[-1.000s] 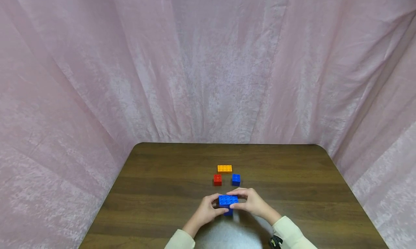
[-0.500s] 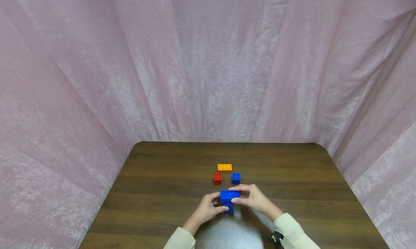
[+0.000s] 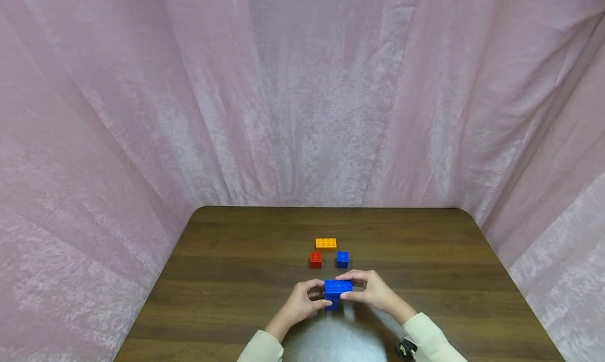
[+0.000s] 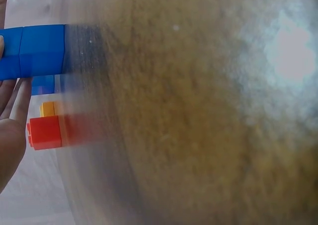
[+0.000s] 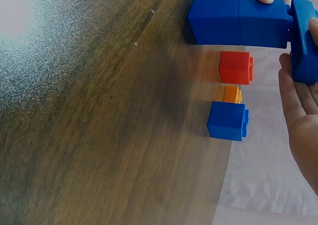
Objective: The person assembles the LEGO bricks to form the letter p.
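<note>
Blue long brick pinched in R hand, at top of blue 2-brick stack gripped w/ L hand.

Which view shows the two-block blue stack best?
Right wrist: it shows the stack side-on, both blocks and seam. The head view shows little beneath the wide blue brick; the left wrist view crops the upper block.

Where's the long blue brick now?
Head view, lower centre: the long blue brick is in the right hand, at the top of the blue stack that the left hand holds.
</note>
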{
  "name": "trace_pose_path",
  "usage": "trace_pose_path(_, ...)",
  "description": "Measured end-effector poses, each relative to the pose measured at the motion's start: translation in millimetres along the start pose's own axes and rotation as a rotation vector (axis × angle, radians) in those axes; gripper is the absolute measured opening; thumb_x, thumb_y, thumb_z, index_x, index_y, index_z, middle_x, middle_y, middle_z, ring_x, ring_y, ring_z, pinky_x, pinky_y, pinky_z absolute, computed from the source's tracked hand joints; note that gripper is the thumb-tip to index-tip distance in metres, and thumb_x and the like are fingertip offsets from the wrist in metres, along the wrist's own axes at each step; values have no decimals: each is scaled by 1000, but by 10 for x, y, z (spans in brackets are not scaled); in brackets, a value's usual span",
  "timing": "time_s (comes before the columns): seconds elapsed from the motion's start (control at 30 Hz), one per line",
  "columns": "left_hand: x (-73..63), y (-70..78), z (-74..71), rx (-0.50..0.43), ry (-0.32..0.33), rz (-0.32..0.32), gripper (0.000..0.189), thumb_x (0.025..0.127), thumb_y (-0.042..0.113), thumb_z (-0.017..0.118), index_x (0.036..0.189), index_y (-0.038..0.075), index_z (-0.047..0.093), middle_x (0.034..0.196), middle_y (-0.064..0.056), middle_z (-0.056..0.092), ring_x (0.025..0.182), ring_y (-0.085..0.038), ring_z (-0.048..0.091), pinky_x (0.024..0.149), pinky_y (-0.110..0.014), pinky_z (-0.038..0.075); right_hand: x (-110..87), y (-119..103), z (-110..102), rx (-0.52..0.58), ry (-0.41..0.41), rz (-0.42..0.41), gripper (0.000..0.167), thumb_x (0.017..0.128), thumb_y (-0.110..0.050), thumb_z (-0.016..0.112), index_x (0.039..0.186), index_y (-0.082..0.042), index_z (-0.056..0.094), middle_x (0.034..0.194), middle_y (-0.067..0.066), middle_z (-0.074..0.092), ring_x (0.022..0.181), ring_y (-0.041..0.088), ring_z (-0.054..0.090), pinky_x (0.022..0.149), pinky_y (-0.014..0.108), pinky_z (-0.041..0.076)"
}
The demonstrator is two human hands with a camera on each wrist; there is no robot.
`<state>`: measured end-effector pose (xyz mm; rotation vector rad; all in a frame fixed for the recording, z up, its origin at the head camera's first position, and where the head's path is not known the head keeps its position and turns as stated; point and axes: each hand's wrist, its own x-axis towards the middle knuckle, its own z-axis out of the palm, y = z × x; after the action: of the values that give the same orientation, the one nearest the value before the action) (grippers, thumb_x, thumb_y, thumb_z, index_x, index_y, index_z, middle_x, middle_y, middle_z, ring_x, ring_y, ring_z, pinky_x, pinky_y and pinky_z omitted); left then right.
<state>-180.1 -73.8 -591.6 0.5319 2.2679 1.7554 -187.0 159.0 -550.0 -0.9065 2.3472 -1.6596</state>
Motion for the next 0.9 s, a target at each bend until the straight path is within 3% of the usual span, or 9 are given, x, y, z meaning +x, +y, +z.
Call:
trace_pose_path(0.17,2,-19,9,-20,4,36,33,78,1,78,108,-3,65,106,-17,67,98,-32,67,85,-37,55,-4,6,14,-13,-1,2,38,83,-12,76,114,6,65,111,16,67,101,18,63,89,28,53)
trace_pose_path(0.33,12,-27,4,-32,2,23,33,78,1,78,109,-3,65,108,-18,67,98,-33,67,84,-35,56,-7,-25,34,-43,7,-30,37,82,-6,75,115,8,64,111,19,66,99,17,62,83,29,55)
trace_pose_path(0.6,26,-15,4,-36,9,-4,32,79,0,77,109,-2,65,109,-17,66,99,-34,66,84,-37,56,17,-309,27,-68,6,-45,35,79,2,75,111,10,64,107,24,65,94,28,62,77,36,57)
trace_pose_path(0.7,0,88,4,-18,5,-6,32,80,-3,75,109,-5,64,109,-20,66,99,-38,65,84,-40,56,14,-357,36,-62,12,-17,35,80,-1,76,111,9,64,107,23,65,93,29,62,78,37,56)
trace_pose_path(0.77,-34,203,-9,-20,0,-3,31,80,-4,75,109,-6,64,109,-20,65,100,-39,65,85,-42,55,11,-359,54,-52,29,3,35,80,-3,76,110,8,64,107,23,65,93,28,62,78,36,56)
trace_pose_path(0.9,-20,128,-9,-39,-3,9,32,79,-1,76,108,-5,64,107,-19,66,99,-36,66,84,-36,56,12,-165,107,-35,70,0,32,81,-6,76,109,6,65,105,20,66,90,21,63,75,31,56)
